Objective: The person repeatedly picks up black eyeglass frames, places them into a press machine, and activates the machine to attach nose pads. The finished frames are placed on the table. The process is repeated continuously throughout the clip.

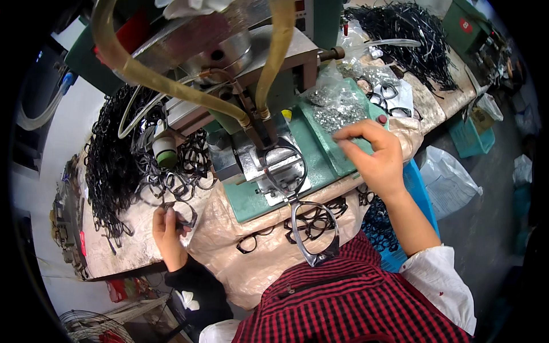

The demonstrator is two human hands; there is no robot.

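Note:
At the left of the bench, my left hand (167, 227) is closed on a dark eyeglass frame (193, 216), gripping it by one rim. My right hand (377, 163) hovers over a green tray (329, 151) heaped with small shiny metal pieces (337, 108). Its thumb and forefinger are bent close together; anything between them is too small to make out. Another eyeglass frame (314, 251) sits in the machine between my hands. One rim lies under the machine's metal tips (264, 134), while the other sticks out toward me.
Tan hoses (171, 88) run down to the machine head. Dark frames are piled (111, 166) at the left, and several loose ones (311, 223) lie on brown paper (223, 257) in front. A blue crate (420, 194) stands at my right. Black strips (406, 40) are heaped at the back right.

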